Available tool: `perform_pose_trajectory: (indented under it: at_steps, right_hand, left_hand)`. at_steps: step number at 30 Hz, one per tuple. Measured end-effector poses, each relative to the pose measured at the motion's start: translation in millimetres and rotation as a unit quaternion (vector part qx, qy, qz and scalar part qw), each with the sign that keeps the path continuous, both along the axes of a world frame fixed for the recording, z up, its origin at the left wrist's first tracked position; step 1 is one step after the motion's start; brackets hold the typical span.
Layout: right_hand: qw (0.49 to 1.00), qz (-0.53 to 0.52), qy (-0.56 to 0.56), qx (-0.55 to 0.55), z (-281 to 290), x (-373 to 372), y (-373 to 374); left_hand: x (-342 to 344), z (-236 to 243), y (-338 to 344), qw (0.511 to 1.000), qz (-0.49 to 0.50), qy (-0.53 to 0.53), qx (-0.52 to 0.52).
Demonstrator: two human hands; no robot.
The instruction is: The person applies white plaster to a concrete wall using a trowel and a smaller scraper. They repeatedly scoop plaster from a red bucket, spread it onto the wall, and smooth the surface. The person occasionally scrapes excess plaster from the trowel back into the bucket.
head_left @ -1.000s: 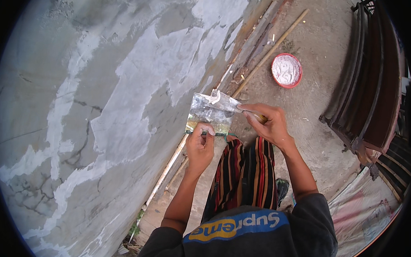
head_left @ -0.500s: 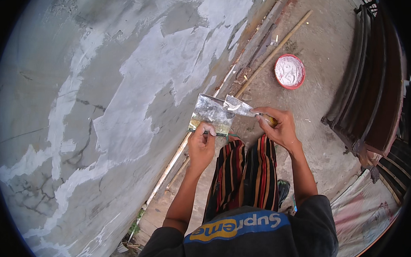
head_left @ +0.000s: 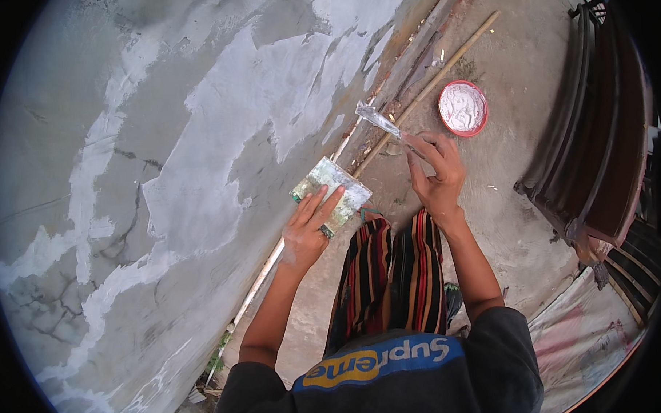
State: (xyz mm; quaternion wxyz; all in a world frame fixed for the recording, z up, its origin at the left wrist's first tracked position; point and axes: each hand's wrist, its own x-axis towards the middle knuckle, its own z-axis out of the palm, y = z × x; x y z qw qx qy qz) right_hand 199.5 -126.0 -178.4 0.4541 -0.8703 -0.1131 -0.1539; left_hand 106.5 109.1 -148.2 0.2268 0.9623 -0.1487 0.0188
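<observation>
In my left hand (head_left: 307, 233) is a wide, flat scraper plate (head_left: 350, 198) with a green edge, smeared with pale putty. My fingers lie across its face and the thumb is hidden. My right hand (head_left: 440, 175) grips a narrow putty knife (head_left: 378, 119) between thumb and fingers. Its blade points away toward the foot of the wall and is coated with whitish putty; the handle is mostly hidden by my hand. The two tools are apart. Left of them rises the grey wall (head_left: 195, 298), cracked and covered with pale filler patches (head_left: 222, 130).
A red bowl (head_left: 485, 117) of white putty (head_left: 462, 106) stands on the concrete floor beyond my right hand. A long wooden pole (head_left: 442, 73) and a white pipe (head_left: 257, 285) run along the wall's base. At the right are dark curved panels (head_left: 597, 139) and a stained sheet (head_left: 579, 343).
The putty knife has left the scraper plate and moved away from me with my right hand. My left hand has turned the plate and shifted slightly left, fingers now across its face.
</observation>
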Motion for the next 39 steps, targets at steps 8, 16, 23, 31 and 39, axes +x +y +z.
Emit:
perform_pose_trajectory:
  at_steps: [8,16,23,31,39]
  right_hand:
    - [0.881,0.091,0.353,0.303,-18,-15,-8]
    - [0.813,0.116,0.426,0.379,-11,-37,14]
    - [0.914,0.116,0.298,0.251,-11,-67,29]
    - [0.919,0.099,0.290,0.249,-5,-75,44]
    - [0.903,0.133,0.361,0.192,-31,-92,-21]
  left_hand:
    - [-22,-17,2,0.988,0.093,0.072,-0.100]
    - [-9,-14,-11,0.711,0.396,0.179,-0.553]
    - [-2,-35,-13,0.842,0.261,0.094,-0.462]
    - [1,-28,-24,0.852,0.344,0.087,-0.384]
    - [34,-13,4,0.968,0.114,-0.042,-0.221]
